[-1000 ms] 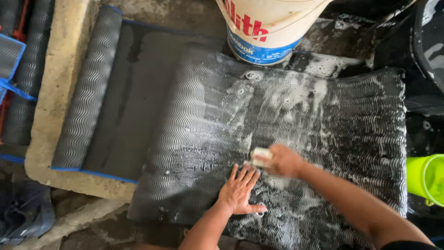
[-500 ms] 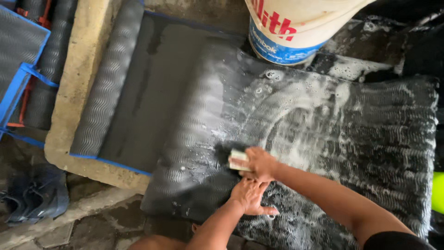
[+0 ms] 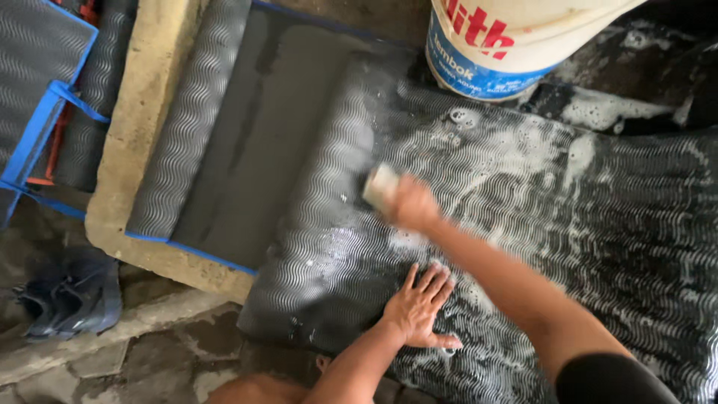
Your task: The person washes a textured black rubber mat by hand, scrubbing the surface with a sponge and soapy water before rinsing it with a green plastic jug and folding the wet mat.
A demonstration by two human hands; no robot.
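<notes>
Soapy mat (image 3: 523, 194); blurred brush (image 3: 379, 185)

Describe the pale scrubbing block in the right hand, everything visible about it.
The scrubbing block is small, pale, off-white and roughly rectangular, motion-blurred, so its material is unclear: sponge or brush. The right hand grips its right end, leaving the left end showing. It lies tilted on the wet, soapy, dark ribbed mat, near the mat's left part, below the white bucket.

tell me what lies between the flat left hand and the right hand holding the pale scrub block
In the head view, only soapy, wavy-ribbed black rubber mat lies between the left hand and the right hand gripping the pale scrub block.
</notes>
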